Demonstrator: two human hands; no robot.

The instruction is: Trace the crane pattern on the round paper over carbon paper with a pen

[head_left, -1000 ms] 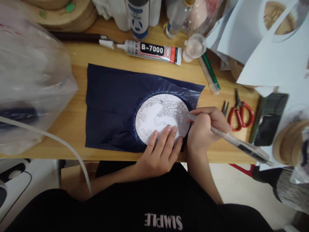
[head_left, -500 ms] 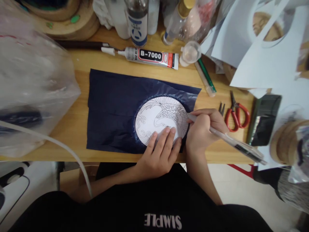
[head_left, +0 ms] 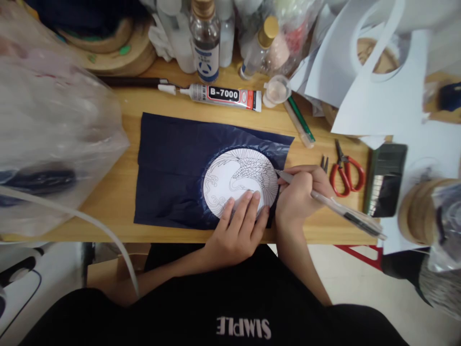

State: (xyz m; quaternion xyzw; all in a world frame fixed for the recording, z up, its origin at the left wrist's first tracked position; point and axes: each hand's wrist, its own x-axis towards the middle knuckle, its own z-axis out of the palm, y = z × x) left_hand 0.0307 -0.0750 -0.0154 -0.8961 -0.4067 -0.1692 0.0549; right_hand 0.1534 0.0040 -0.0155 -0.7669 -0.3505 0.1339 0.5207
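Observation:
A white oval paper printed with a crane in line drawing lies on a dark blue sheet, over the sheet's right part. My left hand rests flat on the paper's lower edge, fingers stretched and slightly apart. In my right hand a clear-barrelled pen is gripped, its tip at the paper's right edge. The pen's back end points down to the right. My right wrist lies by the table's front edge.
A B-7000 glue tube lies behind the sheet, near a small clear cup and a green pen. Red-handled pliers and a dark box sit at right. Bottles stand behind; a plastic bag is at left.
The camera view has shifted a little, so the table's things appear slightly lower. The pen tip stays at the paper's right edge, and the left hand keeps its place on the paper.

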